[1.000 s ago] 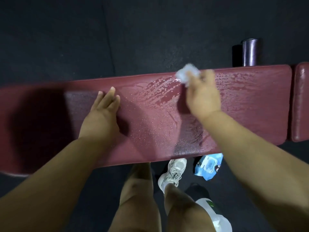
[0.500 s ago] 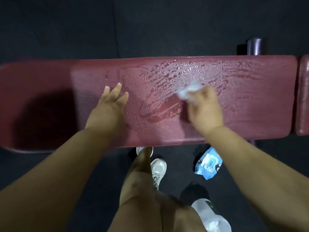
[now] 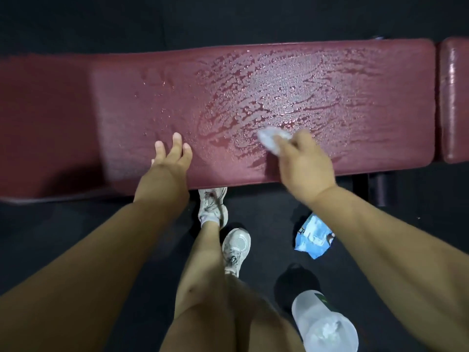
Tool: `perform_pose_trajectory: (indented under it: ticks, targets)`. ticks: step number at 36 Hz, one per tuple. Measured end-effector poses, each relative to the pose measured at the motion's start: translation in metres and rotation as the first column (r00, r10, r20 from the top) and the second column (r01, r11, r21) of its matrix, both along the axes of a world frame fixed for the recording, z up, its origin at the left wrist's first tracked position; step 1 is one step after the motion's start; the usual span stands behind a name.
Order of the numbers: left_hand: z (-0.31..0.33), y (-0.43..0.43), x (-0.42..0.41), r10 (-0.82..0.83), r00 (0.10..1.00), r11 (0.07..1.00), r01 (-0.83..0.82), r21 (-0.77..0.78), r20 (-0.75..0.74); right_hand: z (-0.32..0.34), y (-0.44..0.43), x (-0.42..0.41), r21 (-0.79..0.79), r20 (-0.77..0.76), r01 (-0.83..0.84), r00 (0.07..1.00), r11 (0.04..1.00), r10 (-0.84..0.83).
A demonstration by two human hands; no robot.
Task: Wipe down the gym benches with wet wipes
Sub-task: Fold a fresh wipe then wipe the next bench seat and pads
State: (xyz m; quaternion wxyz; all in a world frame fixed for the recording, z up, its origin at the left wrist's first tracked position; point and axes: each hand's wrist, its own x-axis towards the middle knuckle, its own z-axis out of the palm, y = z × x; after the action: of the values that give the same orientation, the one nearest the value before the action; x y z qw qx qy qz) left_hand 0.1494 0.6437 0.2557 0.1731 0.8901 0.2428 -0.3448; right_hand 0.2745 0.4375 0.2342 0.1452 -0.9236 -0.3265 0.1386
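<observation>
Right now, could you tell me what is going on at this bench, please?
A person is wiping a dark red padded gym bench. The right hand presses a crumpled white wet wipe against the pad near its front edge; the left hand rests flat beside it. The pad's right half glistens wet. A blue wipes packet lies on the floor.

Dim overall, glare on the wet bench [image 3: 279, 80], dark shadow at left, slight motion blur.
</observation>
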Motion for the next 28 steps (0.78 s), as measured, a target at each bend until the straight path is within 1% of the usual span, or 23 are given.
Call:
perform_pose_trajectory:
  ticks: [1, 2, 3, 5, 6, 7, 8, 9, 11, 12, 13, 14, 15, 16, 18, 19, 21, 22, 23, 25, 28]
  targets:
    - [-0.001, 0.0, -0.001, 0.017, 1.0, 1.0, -0.017, -0.012, -0.004, 0.0, -0.008, 0.007, 0.011, -0.002, 0.198, 0.98, 0.98, -0.198]
    - [-0.003, 0.001, -0.003, 0.027, 1.0, 0.999, -0.027, -0.02, 0.0, -0.001, -0.017, 0.011, -0.006, -0.001, 0.369, 0.93, 0.93, -0.369]
    - [-0.004, 0.002, -0.004, 0.026, 1.0, 0.999, -0.026, -0.02, 0.012, -0.002, -0.022, 0.011, -0.031, 0.01, 0.496, 0.869, 0.868, -0.496]
    - [-0.005, 0.002, -0.004, 0.008, 1.0, 1.0, -0.007, -0.011, 0.026, -0.003, -0.022, 0.002, -0.072, 0.045, 0.625, 0.78, 0.777, -0.624]
    - [-0.005, 0.002, -0.004, 0.006, 1.0, 1.0, -0.006, -0.016, 0.023, -0.002, -0.015, -0.007, -0.087, 0.051, 0.65, 0.76, 0.755, -0.648]
    - [-0.004, 0.001, -0.003, 0.012, 1.0, 1.0, -0.011, -0.027, 0.017, -0.004, -0.006, -0.02, -0.105, 0.048, 0.639, 0.768, 0.762, -0.638]
    - [-0.004, 0.001, -0.003, 0.016, 1.0, 0.999, -0.016, -0.037, 0.013, -0.005, 0.006, -0.036, -0.106, 0.027, 0.599, 0.8, 0.794, -0.6]
    - [-0.003, 0.001, -0.003, 0.019, 1.0, 0.999, -0.018, -0.046, 0.01, -0.007, 0.018, -0.054, -0.076, -0.004, 0.524, 0.851, 0.849, -0.525]
    - [-0.002, 0.003, -0.003, 0.025, 1.0, 0.997, -0.025, -0.077, -0.009, -0.007, 0.039, -0.087, 0.017, -0.053, 0.277, 0.96, 0.961, -0.276]
    - [-0.001, 0.005, -0.001, 0.024, 0.999, 0.995, -0.026, -0.095, -0.025, -0.006, 0.044, -0.097, 0.04, -0.07, 0.153, 0.986, 0.987, -0.15]
    - [0.0, 0.007, 0.0, 0.02, 0.999, 0.994, -0.024, -0.108, -0.043, -0.006, 0.045, -0.101, 0.052, -0.089, 0.069, 0.994, 0.996, -0.064]
    - [0.002, 0.009, 0.003, 0.015, 0.998, 0.993, -0.023, -0.119, -0.064, -0.006, 0.042, -0.1, 0.061, -0.113, 0.031, 0.993, 0.998, -0.024]
    - [0.004, 0.012, 0.005, 0.01, 0.997, 0.991, -0.021, -0.129, -0.083, -0.005, 0.038, -0.095, 0.067, -0.129, 0.04, 0.991, 0.997, -0.031]
    - [0.006, 0.014, 0.007, 0.004, 0.996, 0.99, -0.017, -0.138, -0.095, -0.003, 0.034, -0.088, 0.071, -0.14, 0.09, 0.987, 0.993, -0.079]
    - [0.009, 0.017, 0.008, -0.005, 0.997, 0.987, -0.008, -0.158, -0.081, 0.001, 0.024, -0.072, 0.058, -0.097, 0.241, 0.967, 0.969, -0.234]
    - [0.01, 0.019, 0.005, -0.005, 0.998, 0.985, -0.005, -0.172, -0.056, 0.003, 0.021, -0.064, 0.037, -0.058, 0.33, 0.943, 0.943, -0.328]
    - [0.011, 0.026, -0.002, 0.015, 1.0, 0.979, -0.012, -0.205, 0.011, 0.007, 0.018, -0.05, -0.016, -0.057, 0.52, 0.852, 0.854, -0.52]
    - [0.011, 0.03, -0.006, 0.031, 0.998, 0.975, -0.019, -0.22, 0.052, 0.009, 0.02, -0.045, -0.029, -0.069, 0.59, 0.804, 0.807, -0.591]
    - [0.011, 0.035, -0.01, 0.044, 0.995, 0.972, -0.022, -0.234, 0.093, 0.01, 0.024, -0.042, -0.033, -0.085, 0.622, 0.778, 0.782, -0.623]
    - [0.01, 0.046, -0.017, 0.051, 0.988, 0.969, -0.014, -0.246, 0.145, 0.012, 0.041, -0.044, -0.028, -0.147, 0.603, 0.786, 0.797, -0.6]
    - [0.008, 0.067, -0.028, 0.089, 0.985, 0.974, -0.055, -0.219, 0.149, 0.008, 0.073, -0.064, -0.009, -0.197, 0.409, 0.894, 0.913, -0.402]
